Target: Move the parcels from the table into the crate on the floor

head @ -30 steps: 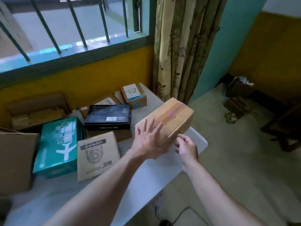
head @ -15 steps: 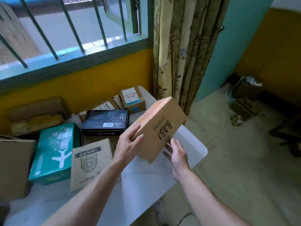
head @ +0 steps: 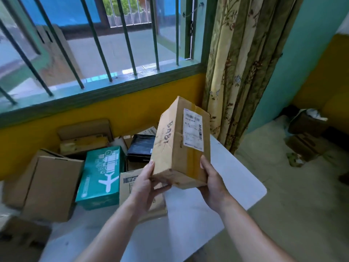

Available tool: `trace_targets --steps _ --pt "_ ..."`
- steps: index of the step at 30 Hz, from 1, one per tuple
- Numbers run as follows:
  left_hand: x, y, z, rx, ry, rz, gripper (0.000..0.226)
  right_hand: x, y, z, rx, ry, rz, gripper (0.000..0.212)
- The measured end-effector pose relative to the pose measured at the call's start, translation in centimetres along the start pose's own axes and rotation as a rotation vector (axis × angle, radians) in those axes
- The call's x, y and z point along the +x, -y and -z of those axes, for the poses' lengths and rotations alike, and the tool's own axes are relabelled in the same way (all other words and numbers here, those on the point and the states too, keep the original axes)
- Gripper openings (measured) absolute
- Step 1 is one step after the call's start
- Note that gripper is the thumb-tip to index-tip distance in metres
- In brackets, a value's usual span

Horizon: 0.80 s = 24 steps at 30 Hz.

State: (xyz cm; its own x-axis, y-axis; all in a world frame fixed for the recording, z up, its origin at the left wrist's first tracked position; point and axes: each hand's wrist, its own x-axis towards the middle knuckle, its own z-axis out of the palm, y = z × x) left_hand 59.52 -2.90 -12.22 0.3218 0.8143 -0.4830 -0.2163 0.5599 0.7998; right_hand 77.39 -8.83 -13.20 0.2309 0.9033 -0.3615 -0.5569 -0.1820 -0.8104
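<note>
A brown cardboard parcel (head: pixel 180 144) with a white shipping label and "BABI" written on its side is held upright in the air above the white table (head: pixel 226 178). My left hand (head: pixel 146 183) grips its lower left corner. My right hand (head: pixel 212 181) grips its lower right edge. More parcels lie on the table: a green box with a white plane (head: pixel 103 175), a black box (head: pixel 140 147), a brown printed box (head: pixel 128 183) partly behind my left hand, and plain cartons (head: pixel 49 186). No crate is in view.
A barred window and yellow wall stand behind the table. A patterned curtain (head: pixel 241 72) hangs at the table's right end. Dark boxes (head: pixel 306 129) and scraps lie on the floor at the far right. An open carton (head: pixel 85 137) sits at the back.
The parcel went from lying on the table to held upright with its label facing me. Both hands shifted to its lower corners. The view rose toward the window.
</note>
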Motion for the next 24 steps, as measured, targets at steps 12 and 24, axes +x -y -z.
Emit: trace_targets --steps 12,24 --pt "-3.9 -4.5 2.8 0.309 0.235 -0.293 0.072 -2.4 -2.1 -5.9 -0.179 0.042 0.202 0.042" --pt "-8.9 -5.3 6.3 0.004 0.154 -0.589 0.063 -6.3 -1.6 -12.2 -0.110 0.134 0.438 0.060"
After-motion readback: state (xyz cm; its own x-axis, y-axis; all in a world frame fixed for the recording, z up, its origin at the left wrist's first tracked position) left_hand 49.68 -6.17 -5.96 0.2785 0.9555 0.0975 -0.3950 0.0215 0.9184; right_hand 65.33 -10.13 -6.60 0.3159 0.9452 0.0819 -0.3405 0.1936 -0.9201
